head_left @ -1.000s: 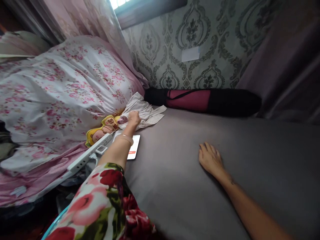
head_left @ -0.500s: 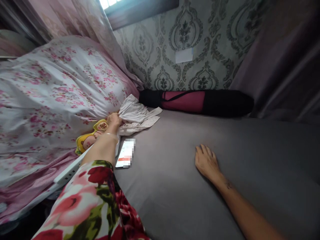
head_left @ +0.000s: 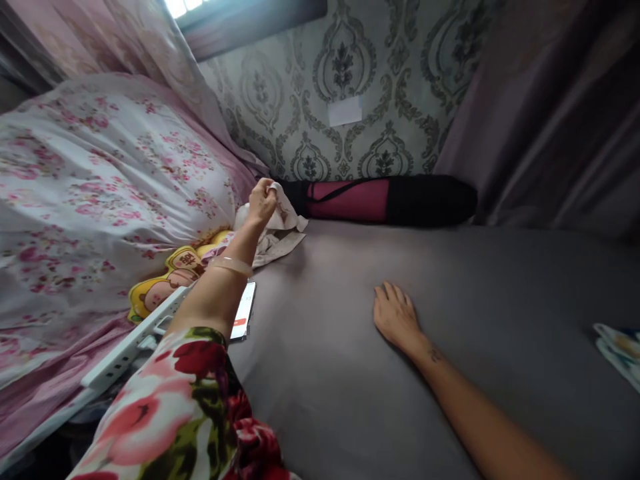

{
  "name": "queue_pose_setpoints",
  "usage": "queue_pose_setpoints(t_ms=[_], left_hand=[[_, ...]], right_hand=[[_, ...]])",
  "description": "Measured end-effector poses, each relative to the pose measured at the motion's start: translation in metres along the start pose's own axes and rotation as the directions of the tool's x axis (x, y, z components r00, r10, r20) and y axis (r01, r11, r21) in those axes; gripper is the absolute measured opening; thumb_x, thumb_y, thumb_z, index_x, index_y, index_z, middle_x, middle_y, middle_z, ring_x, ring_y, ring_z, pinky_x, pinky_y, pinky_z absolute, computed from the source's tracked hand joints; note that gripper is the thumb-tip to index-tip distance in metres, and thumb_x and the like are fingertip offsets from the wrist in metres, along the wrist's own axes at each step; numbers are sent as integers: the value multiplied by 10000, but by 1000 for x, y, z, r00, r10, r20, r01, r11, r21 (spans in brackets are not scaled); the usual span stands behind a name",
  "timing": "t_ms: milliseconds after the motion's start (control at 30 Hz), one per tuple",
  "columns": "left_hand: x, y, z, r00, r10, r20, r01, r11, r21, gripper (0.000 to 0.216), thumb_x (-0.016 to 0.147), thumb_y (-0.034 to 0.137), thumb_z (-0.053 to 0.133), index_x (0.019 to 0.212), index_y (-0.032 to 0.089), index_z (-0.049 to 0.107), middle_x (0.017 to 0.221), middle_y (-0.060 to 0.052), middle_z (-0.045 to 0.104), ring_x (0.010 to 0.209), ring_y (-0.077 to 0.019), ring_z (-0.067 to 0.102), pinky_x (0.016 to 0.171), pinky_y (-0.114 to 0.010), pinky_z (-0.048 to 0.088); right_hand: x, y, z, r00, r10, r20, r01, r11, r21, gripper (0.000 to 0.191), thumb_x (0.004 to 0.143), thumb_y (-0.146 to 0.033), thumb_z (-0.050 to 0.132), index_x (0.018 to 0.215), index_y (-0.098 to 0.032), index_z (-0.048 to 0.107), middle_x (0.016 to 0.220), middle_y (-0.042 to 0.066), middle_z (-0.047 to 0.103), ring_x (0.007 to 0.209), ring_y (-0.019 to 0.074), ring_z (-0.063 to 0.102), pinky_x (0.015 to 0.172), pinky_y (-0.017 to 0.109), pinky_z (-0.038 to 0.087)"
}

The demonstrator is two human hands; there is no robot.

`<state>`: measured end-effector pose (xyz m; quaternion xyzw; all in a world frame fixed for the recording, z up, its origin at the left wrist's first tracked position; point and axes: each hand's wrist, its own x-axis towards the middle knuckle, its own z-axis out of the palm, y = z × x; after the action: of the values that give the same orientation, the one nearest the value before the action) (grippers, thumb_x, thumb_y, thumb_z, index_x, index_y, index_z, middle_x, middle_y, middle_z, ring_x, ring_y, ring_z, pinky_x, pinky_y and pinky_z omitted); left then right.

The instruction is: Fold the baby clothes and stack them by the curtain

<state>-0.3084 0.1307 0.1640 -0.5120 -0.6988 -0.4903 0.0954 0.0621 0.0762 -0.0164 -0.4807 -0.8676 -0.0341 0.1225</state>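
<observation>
My left hand (head_left: 262, 200) is closed on a crumpled pale cloth (head_left: 281, 230) and holds part of it lifted above the grey bed sheet (head_left: 450, 293), beside the floral duvet (head_left: 100, 173). A bracelet sits on that wrist. Under my left forearm lies a phone (head_left: 243, 319) with a lit screen. My right hand (head_left: 395, 317) rests flat on the sheet with its fingers stretched out, holding nothing.
A black and pink rolled bag (head_left: 385, 200) lies against the patterned wall. A yellow cartoon cushion (head_left: 165, 283) and a white power strip (head_left: 130, 340) sit by the duvet. Dark curtains hang at right; a printed item (head_left: 617, 347) lies at the right edge.
My left hand has closed on the pale cloth and raised it off the sheet towards the wall. The view has swung right. My right hand stays flat.
</observation>
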Motion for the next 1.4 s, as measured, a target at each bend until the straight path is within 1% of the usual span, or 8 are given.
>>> queue_pose_setpoints(t_ms=[233,400,733,900,1067,1167,1300,1400], left_hand=[[-31,73,27,955,295,19,-291,950,-113,127,827,175,511,892,179,620,809,-8,578,745,-136,515,720,-246,415],[-73,119,42,901,430,54,-417,895,-160,142,835,190,511,894,190,640,836,-13,568,777,-144,510,736,-260,430],[-153,189,35,810,580,87,-533,791,-301,216,833,142,508,987,205,646,926,-27,565,884,-168,530,779,-296,459],[-160,187,39,862,507,25,-485,838,-250,250,829,131,507,1010,235,646,942,-26,561,901,-176,526,786,-301,461],[-157,160,60,949,315,4,-309,936,-170,170,819,167,569,935,230,675,904,-29,540,906,-187,525,825,-319,456],[-161,152,68,971,229,63,-217,962,-164,86,806,230,633,866,225,695,864,-31,529,904,-196,527,846,-335,458],[-173,154,75,955,164,248,-113,972,-208,111,796,304,664,840,215,713,856,-37,524,872,-193,545,794,-318,470],[-181,156,81,873,123,472,-59,987,-148,124,782,321,670,810,211,719,853,-47,549,826,-194,565,737,-308,457]], right_hand=[[0,5,-3,1000,-11,-29,14,994,104,429,953,-225,330,1281,-110,581,1382,187,522,1268,300,461,1042,437,346],[7,16,-8,999,39,-30,-25,931,365,406,944,-252,367,1280,-126,556,1313,159,582,1223,261,518,1027,403,398],[25,33,-39,907,191,-376,118,741,661,563,876,-287,501,1413,-160,389,1429,147,473,1338,217,418,1096,399,357],[27,44,-57,920,140,-365,183,670,719,220,890,-339,514,998,-208,655,1195,102,629,1146,207,569,990,351,429],[23,63,-92,927,219,-304,115,608,786,296,884,-454,541,849,-180,646,731,-3,625,720,144,577,694,254,451],[11,69,-128,923,226,-312,119,605,788,348,861,-513,576,833,-174,648,699,-10,600,651,127,530,600,232,408],[-10,77,-171,965,163,-204,75,573,816,418,817,-596,613,876,-187,671,765,18,645,688,150,572,591,242,427],[-18,92,-177,998,63,-22,-20,602,798,445,813,-613,594,842,-180,694,735,26,660,661,157,582,560,242,430]])
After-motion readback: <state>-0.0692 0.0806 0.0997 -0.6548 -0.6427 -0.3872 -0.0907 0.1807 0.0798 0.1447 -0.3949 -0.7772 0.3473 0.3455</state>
